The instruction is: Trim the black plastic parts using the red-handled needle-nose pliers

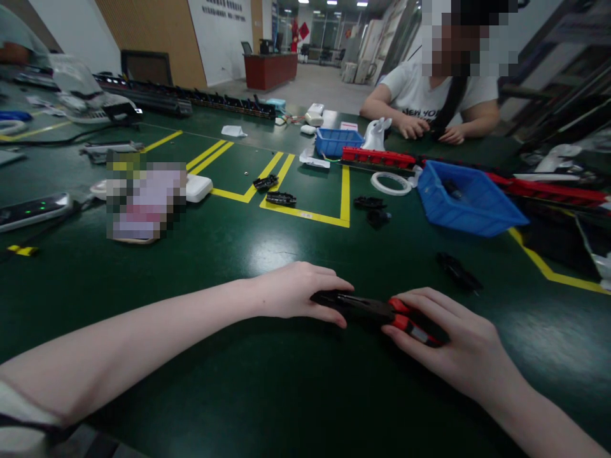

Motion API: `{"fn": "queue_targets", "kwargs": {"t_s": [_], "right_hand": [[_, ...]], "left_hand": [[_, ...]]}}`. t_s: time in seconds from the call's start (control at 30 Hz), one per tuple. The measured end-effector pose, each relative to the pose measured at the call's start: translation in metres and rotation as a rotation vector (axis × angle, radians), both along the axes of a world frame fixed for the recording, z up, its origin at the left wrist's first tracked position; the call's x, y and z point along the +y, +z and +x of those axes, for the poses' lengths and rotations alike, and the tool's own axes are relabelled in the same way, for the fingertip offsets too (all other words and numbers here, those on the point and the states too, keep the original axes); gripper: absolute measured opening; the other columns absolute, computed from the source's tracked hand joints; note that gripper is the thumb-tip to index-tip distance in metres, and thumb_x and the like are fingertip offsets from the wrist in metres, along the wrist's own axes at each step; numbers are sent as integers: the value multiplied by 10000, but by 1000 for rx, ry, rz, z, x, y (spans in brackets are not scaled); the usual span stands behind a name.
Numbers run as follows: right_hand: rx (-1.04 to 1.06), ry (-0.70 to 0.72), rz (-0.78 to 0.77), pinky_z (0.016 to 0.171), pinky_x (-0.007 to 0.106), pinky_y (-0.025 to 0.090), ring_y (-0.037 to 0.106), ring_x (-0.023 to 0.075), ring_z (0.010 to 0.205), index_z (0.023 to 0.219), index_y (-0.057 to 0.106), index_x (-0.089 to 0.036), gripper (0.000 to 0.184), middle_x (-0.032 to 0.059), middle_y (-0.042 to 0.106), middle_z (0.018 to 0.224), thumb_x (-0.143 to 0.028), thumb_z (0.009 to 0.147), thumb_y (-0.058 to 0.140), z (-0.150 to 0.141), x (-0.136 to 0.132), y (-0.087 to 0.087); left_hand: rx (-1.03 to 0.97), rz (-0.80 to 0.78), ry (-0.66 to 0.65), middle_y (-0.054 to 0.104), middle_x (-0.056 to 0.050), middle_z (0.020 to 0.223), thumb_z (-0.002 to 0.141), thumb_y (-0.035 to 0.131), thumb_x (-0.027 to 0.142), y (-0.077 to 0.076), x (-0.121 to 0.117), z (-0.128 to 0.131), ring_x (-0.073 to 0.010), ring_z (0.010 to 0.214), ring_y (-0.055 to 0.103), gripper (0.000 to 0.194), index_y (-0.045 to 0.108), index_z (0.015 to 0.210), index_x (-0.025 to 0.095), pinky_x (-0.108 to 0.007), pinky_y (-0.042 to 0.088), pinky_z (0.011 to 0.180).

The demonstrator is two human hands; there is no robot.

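Note:
My left hand (298,289) lies low on the green table (267,381), fingers curled over the black front end of a pair of pliers (365,308). My right hand (442,340) wraps the red and black handles of the same pliers. What sits between the jaws is hidden under my left fingers. A small black plastic part (459,271) lies just beyond my right hand.
A blue bin (470,200) stands at the right, a smaller blue bin (337,141) further back. Black parts (280,198) lie inside yellow floor-tape lines (305,215). A white tape ring (391,183), red strips (379,156) and a seated person (436,95) are across the table.

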State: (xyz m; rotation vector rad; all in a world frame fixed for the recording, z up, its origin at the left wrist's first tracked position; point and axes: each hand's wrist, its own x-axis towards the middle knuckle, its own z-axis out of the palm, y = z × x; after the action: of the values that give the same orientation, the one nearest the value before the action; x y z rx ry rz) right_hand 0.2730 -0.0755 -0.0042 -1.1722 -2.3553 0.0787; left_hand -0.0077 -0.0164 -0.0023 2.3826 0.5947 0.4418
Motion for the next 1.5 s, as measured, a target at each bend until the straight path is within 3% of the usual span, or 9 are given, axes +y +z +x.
{"fn": "queue_targets", "kwargs": {"t_s": [0.2,0.43,0.63,0.9,1.27,1.5], "right_hand": [[-57,16,73,673,350,583,689,218,821,1063,623,-223,296,70,695,979,-385,826,691,3,1,1],[-64,-24,156,724,421,578,689,256,873,1128,597,-214,324,105,678,1037,-393,863,654,7,3,1],[-62,2,140,729,417,579,686,259,896,1153,598,-214,355,104,673,1060,-377,847,675,9,2,-1],[-112,86,170,701,381,579,673,237,881,1148,594,-181,360,114,672,1036,-374,854,673,7,3,-1],[-97,121,93,699,346,570,657,209,864,1120,589,-183,326,100,664,1010,-369,863,665,6,0,-4],[-92,119,55,692,344,564,658,207,847,1111,605,-197,312,86,674,1003,-366,857,669,3,0,-1]], "left_hand": [[78,95,-12,698,-67,1081,877,660,524,2,-2,0,-193,880,671,495,592,1220,173,-257,452,673],[127,127,-1,696,-36,935,858,659,571,5,-3,1,-169,733,643,488,600,1125,167,-243,393,581],[145,120,16,665,-19,805,832,643,639,4,-3,1,-163,676,617,503,613,1003,167,-238,364,561],[178,220,49,654,21,715,795,615,719,3,-4,3,-153,603,605,557,592,921,177,-278,384,634],[173,328,73,609,27,580,751,542,829,-2,-3,3,-147,497,549,660,586,797,172,-305,346,655],[191,317,38,591,32,560,771,512,829,-2,-2,3,-135,482,529,662,590,814,173,-289,328,632]]}}
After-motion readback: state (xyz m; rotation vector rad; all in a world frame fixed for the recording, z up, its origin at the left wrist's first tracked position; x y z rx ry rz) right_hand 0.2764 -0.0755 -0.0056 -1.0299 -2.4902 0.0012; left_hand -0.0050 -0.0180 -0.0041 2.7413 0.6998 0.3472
